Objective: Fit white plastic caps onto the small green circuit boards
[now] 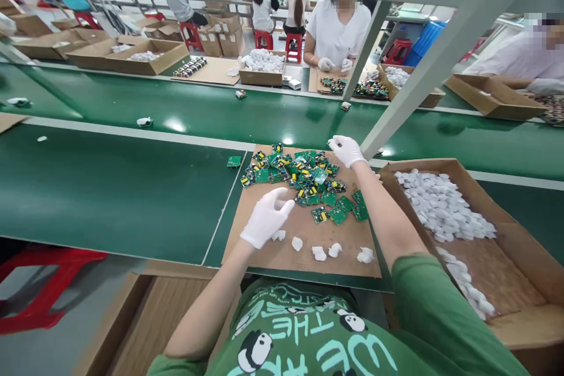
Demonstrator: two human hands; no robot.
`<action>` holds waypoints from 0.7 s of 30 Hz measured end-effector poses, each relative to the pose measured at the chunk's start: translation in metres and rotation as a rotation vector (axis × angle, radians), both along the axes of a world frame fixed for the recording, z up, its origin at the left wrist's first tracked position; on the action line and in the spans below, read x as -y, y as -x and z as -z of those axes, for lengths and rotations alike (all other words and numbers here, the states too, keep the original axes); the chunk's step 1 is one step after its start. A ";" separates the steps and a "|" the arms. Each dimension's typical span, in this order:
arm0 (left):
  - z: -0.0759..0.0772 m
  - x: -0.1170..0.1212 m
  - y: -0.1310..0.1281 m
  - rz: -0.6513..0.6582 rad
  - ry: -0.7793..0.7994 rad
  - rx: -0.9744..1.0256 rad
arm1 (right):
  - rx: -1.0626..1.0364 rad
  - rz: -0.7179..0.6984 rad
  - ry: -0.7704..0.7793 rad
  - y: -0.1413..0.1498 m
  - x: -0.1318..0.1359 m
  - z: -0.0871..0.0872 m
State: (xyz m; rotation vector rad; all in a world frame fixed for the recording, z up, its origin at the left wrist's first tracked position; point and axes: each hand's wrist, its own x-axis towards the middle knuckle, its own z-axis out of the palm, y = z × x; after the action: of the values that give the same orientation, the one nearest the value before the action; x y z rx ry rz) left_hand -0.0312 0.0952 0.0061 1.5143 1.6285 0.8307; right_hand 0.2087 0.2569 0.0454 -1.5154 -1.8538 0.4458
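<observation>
My left hand, in a white glove, hovers over the near left part of a cardboard sheet. Its thumb and fingers are apart, with nothing between them. Just beyond it lies a heap of green circuit boards with yellow and black components. My right hand, also gloved, is at the heap's far right, beside the conveyor belt. Its fingers are curled together; whatever they hold, if anything, is hidden. Several small white plastic pieces lie in a row along the sheet's near edge.
At my right stands a cardboard box with many white pieces. A slanting metal post rises close to my right hand. One loose board lies left of the sheet. Across the belt a gloved co-worker sits among boxes.
</observation>
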 end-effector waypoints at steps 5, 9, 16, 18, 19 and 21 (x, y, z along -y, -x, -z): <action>0.007 -0.018 -0.008 0.071 -0.042 -0.210 | 0.125 -0.018 0.073 -0.005 -0.005 0.004; 0.006 -0.024 -0.027 0.107 -0.065 -0.357 | 0.160 -0.095 0.028 -0.004 0.056 -0.003; 0.007 -0.036 -0.056 0.153 -0.023 -0.424 | 0.256 -0.390 0.100 0.005 0.207 0.018; 0.010 -0.038 -0.057 0.145 -0.014 -0.396 | 0.314 -0.462 0.129 0.007 0.227 0.033; 0.011 -0.038 -0.057 0.134 -0.011 -0.374 | 0.331 -0.477 0.135 0.009 0.233 0.040; 0.014 -0.038 -0.054 0.107 -0.008 -0.309 | 0.316 -0.466 0.116 0.011 0.239 0.051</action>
State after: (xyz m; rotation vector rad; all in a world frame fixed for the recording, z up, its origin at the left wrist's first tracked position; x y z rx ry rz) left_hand 0.0231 0.1331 -0.0078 1.7881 1.7431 0.5659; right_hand 0.1976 0.0179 -0.0051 -1.2722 -2.4835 0.5578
